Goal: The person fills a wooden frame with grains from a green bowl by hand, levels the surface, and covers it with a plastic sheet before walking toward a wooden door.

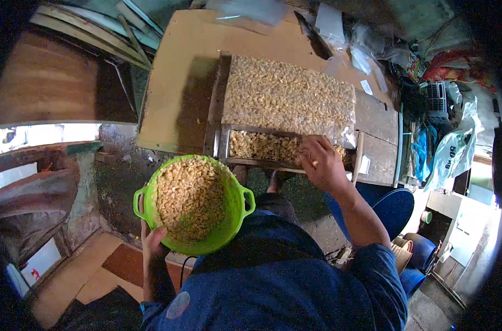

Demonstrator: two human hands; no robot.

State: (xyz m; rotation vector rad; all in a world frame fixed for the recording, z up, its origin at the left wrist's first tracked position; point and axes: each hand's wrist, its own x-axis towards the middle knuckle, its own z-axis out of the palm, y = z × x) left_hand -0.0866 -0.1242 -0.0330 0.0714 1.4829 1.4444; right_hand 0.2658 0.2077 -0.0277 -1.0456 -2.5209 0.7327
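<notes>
My left hand (153, 240) grips the left rim of a bright green two-handled basin (246, 205), thumb outside and the other fingers hidden beneath. A heap of pale tan beans, soybeans by their look (190, 193), fills much of the basin. My right hand (322, 165) is over the right part of a narrow framed tray (262, 162), its fingers curled down into the loose beans there (264, 145). A few beans show at its fingertips. Directly beyond the tray lies a wide flat slab of beans (289, 99) under clear plastic.
The tray and slab rest on a wooden table (173, 105). A dark long blade-like tool (314, 36) and clear plastic bags (367, 41) lie at its far side. Blue drums (391, 212) stand to the right, near a white sack (455, 149). Boards (91, 33) lean at the far left.
</notes>
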